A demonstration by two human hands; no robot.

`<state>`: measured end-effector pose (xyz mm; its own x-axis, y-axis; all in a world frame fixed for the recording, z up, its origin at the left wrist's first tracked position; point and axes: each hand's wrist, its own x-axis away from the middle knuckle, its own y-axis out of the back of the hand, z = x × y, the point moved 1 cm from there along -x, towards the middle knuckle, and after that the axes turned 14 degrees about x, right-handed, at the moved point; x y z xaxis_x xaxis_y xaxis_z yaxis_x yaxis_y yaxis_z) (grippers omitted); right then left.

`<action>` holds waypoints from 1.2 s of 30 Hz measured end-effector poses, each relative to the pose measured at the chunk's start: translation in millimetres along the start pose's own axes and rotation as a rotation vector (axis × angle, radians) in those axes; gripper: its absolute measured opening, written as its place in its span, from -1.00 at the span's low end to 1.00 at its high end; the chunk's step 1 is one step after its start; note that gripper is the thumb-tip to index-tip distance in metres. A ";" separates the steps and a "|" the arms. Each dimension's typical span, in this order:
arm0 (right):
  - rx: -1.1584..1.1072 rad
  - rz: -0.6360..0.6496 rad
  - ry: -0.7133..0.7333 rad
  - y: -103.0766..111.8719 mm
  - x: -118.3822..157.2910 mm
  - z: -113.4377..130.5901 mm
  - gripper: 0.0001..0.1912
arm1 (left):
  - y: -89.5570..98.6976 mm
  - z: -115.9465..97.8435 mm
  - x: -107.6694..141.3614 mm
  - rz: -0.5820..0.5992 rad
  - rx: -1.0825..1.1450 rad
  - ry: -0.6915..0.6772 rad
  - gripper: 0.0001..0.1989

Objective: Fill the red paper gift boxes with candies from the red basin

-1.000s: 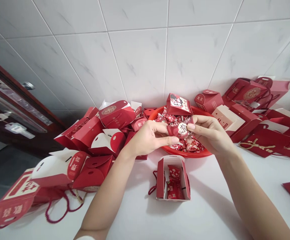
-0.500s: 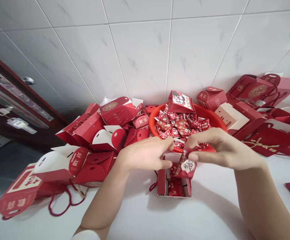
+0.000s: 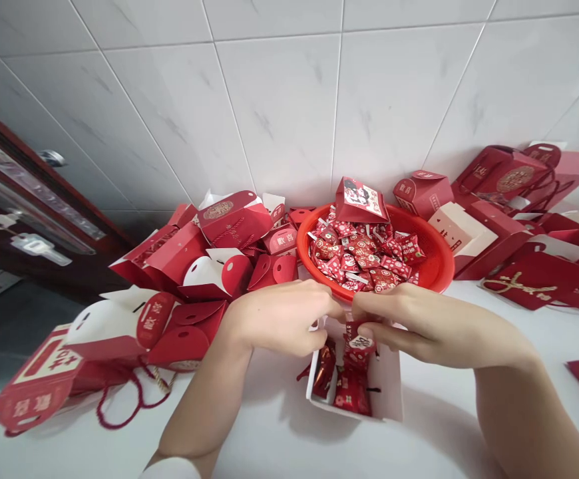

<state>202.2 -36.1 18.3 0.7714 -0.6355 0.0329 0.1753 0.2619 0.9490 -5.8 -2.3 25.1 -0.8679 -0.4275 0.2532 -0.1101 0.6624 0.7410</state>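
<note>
In the head view a small open gift box (image 3: 392,389), white inside, stands on the white table, tilted toward me. Several red wrapped candies (image 3: 353,392) lie in it. My left hand (image 3: 287,318) is closed at the box's back left edge, fingertips curled over the rim and partly hidden. Between the thumb and fingers of my right hand (image 3: 424,326) is a red candy packet (image 3: 359,340) with a white label, held down inside the box's back part. Just behind both hands sits a red plastic basket (image 3: 439,256) with a heap of red wrapped candies (image 3: 364,251).
Red gift boxes (image 3: 234,219) crowd the table on the left, some with rope handles (image 3: 120,422). More red boxes and bags (image 3: 524,276) stand on the right. A red box (image 3: 362,201) rests on the basket's back rim. Behind is a tiled wall (image 3: 289,106).
My right hand has lowered the candy packet into the box. The box has tipped toward me, showing more of its white inside and the candies.
</note>
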 end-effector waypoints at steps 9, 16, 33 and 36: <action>0.010 0.008 -0.091 -1.2 -4.5 2.9 -0.82 | -0.5 4.0 -2.3 0.008 -0.048 0.000 -0.84; -0.016 0.021 -0.053 -1.2 -6.2 3.2 -0.87 | -0.4 3.7 -7.3 0.036 -0.012 -0.045 -0.86; -0.019 -0.079 -0.015 -7.3 -4.8 5.8 -0.85 | -2.2 2.4 -8.3 0.040 0.035 -0.019 -0.93; -0.004 -0.081 -0.032 -9.3 -4.8 5.6 -0.84 | -1.2 1.7 -8.2 0.039 0.045 -0.003 -0.94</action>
<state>193.4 -39.5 11.0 0.7349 -0.6773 -0.0339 0.2388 0.2117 0.9477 0.6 1.5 21.0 -0.8735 -0.3985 0.2795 -0.0973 0.7055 0.7019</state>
